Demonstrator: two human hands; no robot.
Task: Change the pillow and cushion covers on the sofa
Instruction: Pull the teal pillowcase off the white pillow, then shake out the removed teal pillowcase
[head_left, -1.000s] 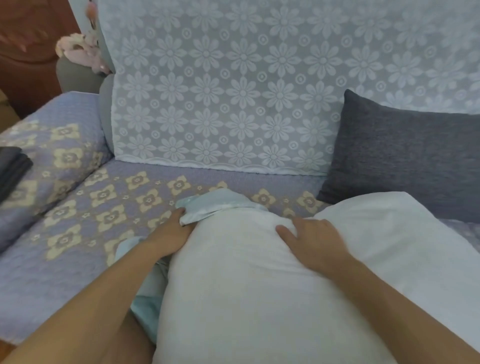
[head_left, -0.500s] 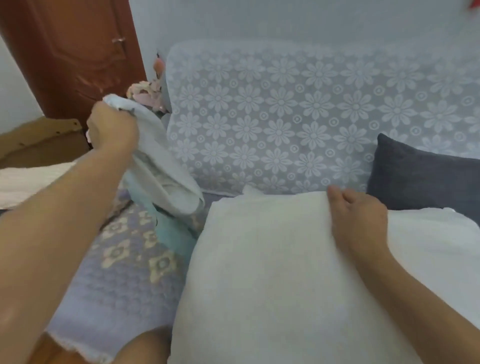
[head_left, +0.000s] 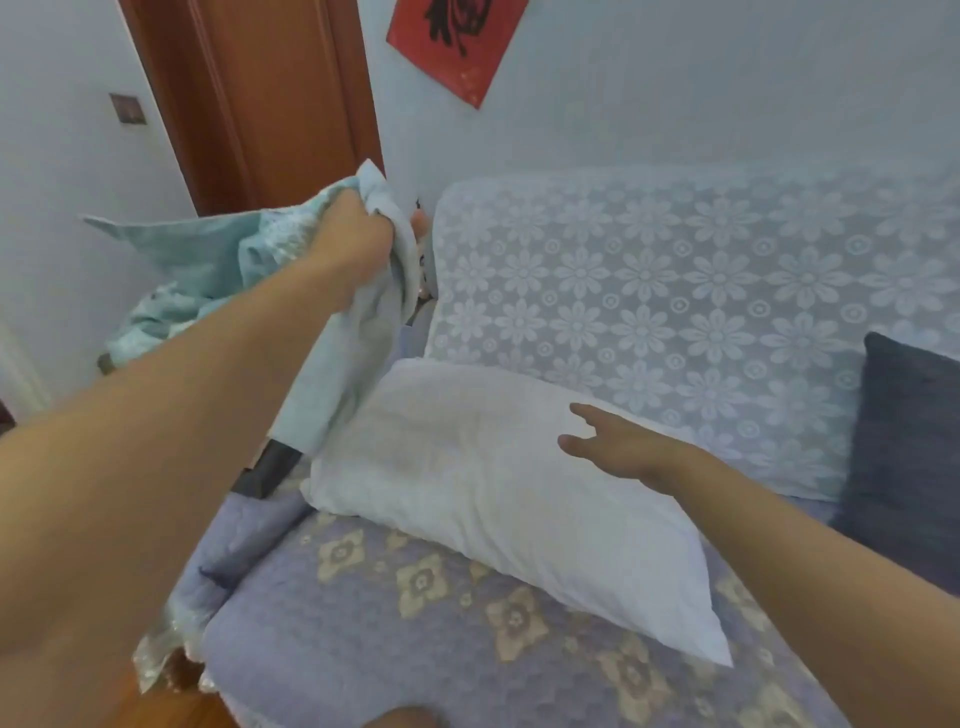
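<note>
The old pale-blue cover (head_left: 358, 332) is off — bunched in the raised left hand (head_left: 353, 234) — leaving the bare white pillow (head_left: 467, 483) on the sofa (head_left: 322, 649) under the right hand (head_left: 618, 449), fingers loosely spread — a fresh cover and the grey cushion (head_left: 904, 457) remain.

At nine o'clock we see a pale teal pillowcase (head_left: 218, 260). The bare pillow (head_left: 467, 478) at centre is plain white. The seat cover (head_left: 363, 649) at six o'clock is lavender with beige flower medallions; the backrest lace (head_left: 675, 291) is white with daisies. At three o'clock sits a dark grey cushion (head_left: 904, 447), at twelve a red wall paper (head_left: 452, 41) with black markings.
</note>
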